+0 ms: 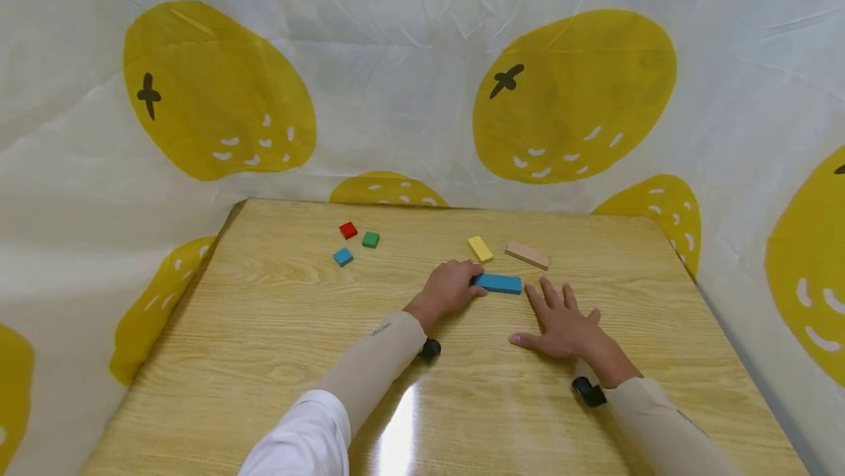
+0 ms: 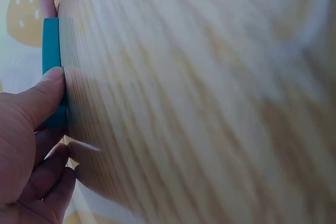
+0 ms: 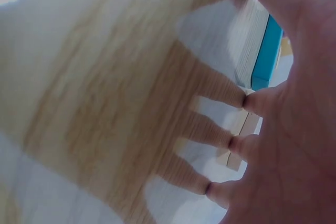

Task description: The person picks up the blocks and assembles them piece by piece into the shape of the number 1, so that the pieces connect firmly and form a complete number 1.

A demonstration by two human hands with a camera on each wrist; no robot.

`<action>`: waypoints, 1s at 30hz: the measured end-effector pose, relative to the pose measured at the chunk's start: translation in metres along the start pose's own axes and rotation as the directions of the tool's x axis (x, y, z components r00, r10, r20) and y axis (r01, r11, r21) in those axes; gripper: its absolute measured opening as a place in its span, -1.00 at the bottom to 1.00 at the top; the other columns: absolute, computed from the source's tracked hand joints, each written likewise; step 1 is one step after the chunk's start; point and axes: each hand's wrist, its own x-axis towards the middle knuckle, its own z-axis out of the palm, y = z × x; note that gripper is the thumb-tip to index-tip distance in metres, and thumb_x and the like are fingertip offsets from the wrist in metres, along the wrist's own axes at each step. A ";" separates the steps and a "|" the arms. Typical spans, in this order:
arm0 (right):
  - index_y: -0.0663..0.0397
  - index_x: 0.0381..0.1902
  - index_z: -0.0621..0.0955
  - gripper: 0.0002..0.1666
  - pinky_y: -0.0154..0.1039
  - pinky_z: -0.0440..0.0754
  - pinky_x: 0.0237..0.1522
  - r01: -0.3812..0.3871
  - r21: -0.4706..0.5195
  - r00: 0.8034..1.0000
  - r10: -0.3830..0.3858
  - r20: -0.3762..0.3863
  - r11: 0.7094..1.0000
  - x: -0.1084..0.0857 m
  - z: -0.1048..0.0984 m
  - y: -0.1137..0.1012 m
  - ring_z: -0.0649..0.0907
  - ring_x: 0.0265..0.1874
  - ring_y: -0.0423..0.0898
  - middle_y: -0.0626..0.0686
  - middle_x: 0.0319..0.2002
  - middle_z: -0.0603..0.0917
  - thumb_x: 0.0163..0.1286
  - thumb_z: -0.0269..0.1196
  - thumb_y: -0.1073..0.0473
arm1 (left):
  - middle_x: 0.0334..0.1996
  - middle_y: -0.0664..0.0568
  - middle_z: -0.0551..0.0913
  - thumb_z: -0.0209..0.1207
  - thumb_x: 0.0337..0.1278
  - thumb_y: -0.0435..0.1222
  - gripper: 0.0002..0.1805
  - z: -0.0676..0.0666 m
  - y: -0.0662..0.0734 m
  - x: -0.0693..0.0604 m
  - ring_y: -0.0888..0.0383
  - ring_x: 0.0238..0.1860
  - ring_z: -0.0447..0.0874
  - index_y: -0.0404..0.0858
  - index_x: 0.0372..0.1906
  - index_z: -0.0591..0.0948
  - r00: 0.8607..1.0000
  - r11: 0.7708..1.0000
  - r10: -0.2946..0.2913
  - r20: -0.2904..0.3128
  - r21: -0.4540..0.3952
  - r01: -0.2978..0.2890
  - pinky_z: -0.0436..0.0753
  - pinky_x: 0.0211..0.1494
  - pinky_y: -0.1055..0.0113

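Observation:
My left hand [image 1: 452, 287] pinches the left end of a long blue block [image 1: 500, 284] lying flat on the table. In the left wrist view the thumb [image 2: 52, 77] presses on the near side of that block, and the other fingers curl behind it. My right hand [image 1: 561, 326] has its fingers spread, just right of the block's free end. Its fingertips [image 3: 252, 100] touch the tabletop in the right wrist view. Behind the blue block lie a yellow block [image 1: 480, 249] and a long plain wooden block [image 1: 528, 254], apart from both hands.
At the back left of the wooden table [image 1: 277, 329] sit a small red block [image 1: 348, 230], a green block [image 1: 371, 240] and a small blue block [image 1: 343, 257]. A white cloth [image 1: 389, 94] with yellow fruit prints hangs behind the table's far edge.

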 end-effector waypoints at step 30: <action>0.03 0.71 -0.06 0.34 0.91 -0.24 0.08 -0.004 0.030 0.999 0.002 0.045 1.000 0.003 0.000 0.004 -0.20 0.57 0.64 0.38 0.67 -0.22 0.33 0.16 -0.61 | 0.22 0.09 0.75 0.50 0.15 -0.04 -0.54 -0.004 -0.016 0.003 0.09 0.30 0.68 -0.04 0.16 0.77 0.998 0.958 -0.061 -0.002 -0.282 0.058 0.59 0.37 0.24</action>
